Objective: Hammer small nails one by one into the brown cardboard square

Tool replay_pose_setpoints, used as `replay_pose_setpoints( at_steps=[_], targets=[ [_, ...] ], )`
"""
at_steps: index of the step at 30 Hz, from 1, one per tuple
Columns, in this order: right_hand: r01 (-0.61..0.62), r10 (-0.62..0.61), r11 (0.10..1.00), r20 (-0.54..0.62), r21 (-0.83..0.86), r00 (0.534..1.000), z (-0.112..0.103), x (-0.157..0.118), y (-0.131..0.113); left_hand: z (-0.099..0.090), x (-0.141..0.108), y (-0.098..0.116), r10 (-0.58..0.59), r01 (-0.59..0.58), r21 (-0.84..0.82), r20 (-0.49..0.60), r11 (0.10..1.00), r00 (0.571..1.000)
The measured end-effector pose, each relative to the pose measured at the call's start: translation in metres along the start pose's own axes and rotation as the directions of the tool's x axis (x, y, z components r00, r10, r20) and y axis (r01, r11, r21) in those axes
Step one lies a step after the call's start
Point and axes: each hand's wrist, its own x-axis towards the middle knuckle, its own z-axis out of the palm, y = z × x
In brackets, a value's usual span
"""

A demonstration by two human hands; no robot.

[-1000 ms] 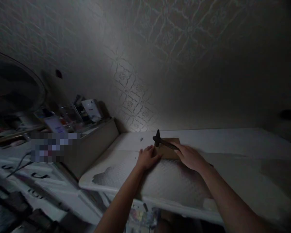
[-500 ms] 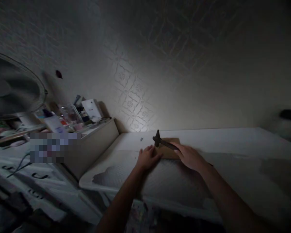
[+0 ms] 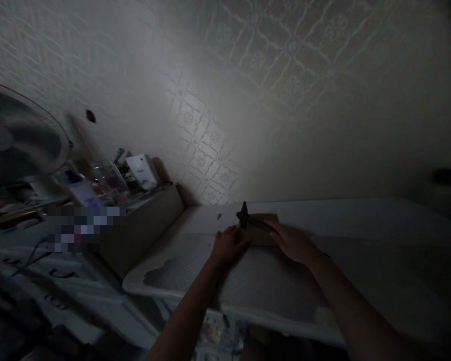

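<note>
On the pale tabletop (image 3: 165,245), close to where it meets the patterned wall (image 3: 304,125), we have both bare hands at a brown board (image 3: 265,237) that lies flat. Our right hand (image 3: 295,243) has its fingers closed around the handle of a dark hammer (image 3: 243,216), which we hold over the board, its head near the board's left edge and just above our other hand. Our left hand (image 3: 227,245) rests low at that same edge, its fingers bent and partly spread, the thumb reaching along the board's near side; whether they pinch anything between them is too dark to tell. A small dark item (image 3: 219,216) lies on the tabletop beyond our left hand, apart from it. Further left, a white box (image 3: 142,170) and a fan (image 3: 22,133) stand over the drawers (image 3: 65,273).
</note>
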Motion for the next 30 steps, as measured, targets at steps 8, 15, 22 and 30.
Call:
replay_pose_setpoints(
  at_steps=[8, 15, 22, 30],
  targets=[
    [0.036, -0.036, 0.999, -0.013, 0.005, 0.999, -0.0001, 0.0005, 0.0004, 0.0012, 0.0000, 0.0008, -0.008, 0.008, 0.022, -0.007, 1.000, 1.000],
    [0.016, -0.016, 1.000, -0.015, -0.006, 1.000, -0.0009, 0.0001, 0.0007, 0.0000, 0.0003, 0.0003, -0.008, 0.008, 0.022, 0.004, 1.000, 1.000],
    [0.000, 0.000, 1.000, -0.011, 0.013, 1.000, 0.0016, 0.0008, 0.0030, 0.0016, 0.0008, -0.0014, 0.001, -0.001, 0.019, -0.005, 1.000, 1.000],
    [0.012, -0.012, 1.000, -0.020, -0.009, 1.000, 0.0001, 0.0008, 0.0011, 0.0021, 0.0009, -0.0018, -0.006, 0.006, 0.013, -0.007, 1.000, 1.000]
  ],
)
